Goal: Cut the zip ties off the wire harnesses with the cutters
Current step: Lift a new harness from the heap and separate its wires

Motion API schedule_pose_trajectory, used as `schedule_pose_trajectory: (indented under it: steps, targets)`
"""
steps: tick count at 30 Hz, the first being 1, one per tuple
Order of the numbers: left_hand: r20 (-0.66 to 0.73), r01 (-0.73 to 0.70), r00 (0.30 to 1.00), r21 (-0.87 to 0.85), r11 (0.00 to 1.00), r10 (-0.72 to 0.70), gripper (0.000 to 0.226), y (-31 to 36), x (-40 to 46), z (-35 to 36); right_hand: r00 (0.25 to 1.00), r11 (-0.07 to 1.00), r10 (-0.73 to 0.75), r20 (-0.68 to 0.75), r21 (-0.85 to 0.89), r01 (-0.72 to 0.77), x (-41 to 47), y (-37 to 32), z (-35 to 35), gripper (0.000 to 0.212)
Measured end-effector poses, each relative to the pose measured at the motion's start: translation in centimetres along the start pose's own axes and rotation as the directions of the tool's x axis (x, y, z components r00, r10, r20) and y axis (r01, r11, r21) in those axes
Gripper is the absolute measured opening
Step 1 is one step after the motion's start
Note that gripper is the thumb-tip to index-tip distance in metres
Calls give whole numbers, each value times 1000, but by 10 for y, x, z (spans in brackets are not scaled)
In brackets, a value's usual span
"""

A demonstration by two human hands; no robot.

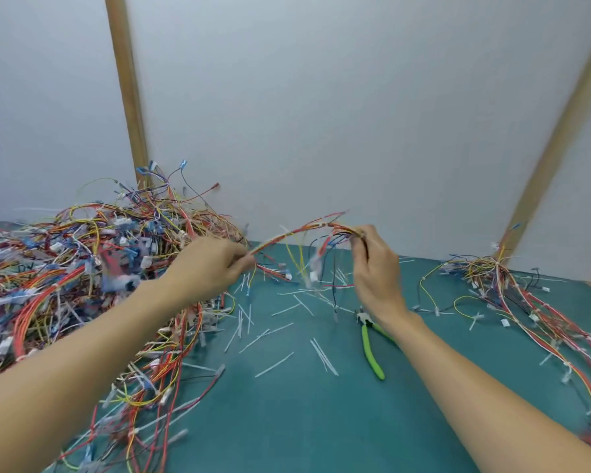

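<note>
Both hands pinch one wire harness (297, 230), left hand (215, 264) at one end, right hand (372, 264) at the other, stretched above the bench (321, 421). The cutters (369, 343) lie idle below; dangling wires could snag the big pile (82, 268).

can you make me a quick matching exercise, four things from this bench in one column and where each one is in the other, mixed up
Things
1. green-handled cutters
2. wire harness with red wires
3. big heap of harnesses
4. small harness pile

Places
A. stretched between the left hand and the right hand
B. far right of the mat
C. lying on the mat beneath the right wrist
D. left side of the mat

Pairs: 1-C, 2-A, 3-D, 4-B
</note>
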State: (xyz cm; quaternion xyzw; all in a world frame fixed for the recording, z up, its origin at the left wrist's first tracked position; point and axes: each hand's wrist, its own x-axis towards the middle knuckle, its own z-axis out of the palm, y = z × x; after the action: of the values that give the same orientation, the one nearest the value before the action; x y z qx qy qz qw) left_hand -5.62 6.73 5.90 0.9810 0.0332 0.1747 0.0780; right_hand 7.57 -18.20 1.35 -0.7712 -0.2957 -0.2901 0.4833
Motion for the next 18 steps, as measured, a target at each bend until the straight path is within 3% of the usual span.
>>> schedule_pose_trajectory:
  steps: [2,5,8,10,11,13,15,18]
  targets:
    - [-6,4,1000,-114,993,-5,34,6,1,-3,999,998,45,4,-38,-45,4,12,-12,20]
    - [-223,-24,975,-225,974,-27,30,27,9,-18,989,984,140,54,-122,-133,0,29,-21,26]
    - [-487,-145,872,-165,976,47,23,69,18,-36,965,965,229,124,-157,-209,-5,32,-23,20]
    - [-575,-215,810,-104,971,118,23,95,22,-41,956,970,243,163,-22,-243,-9,20,-26,36]
    - [-557,-230,819,-92,969,141,24,103,24,-40,956,957,247,161,116,-267,-12,9,-29,45]
    - [-409,-189,901,-75,979,143,28,108,30,-34,962,897,227,153,352,-268,-15,-10,-38,46]
    - [-272,-144,955,-71,987,120,31,106,35,-25,962,885,195,193,389,-257,-15,-26,-48,43]
    - [-284,-246,941,-196,949,185,28,114,34,-13,926,902,153,344,334,-273,-7,-41,-57,30]
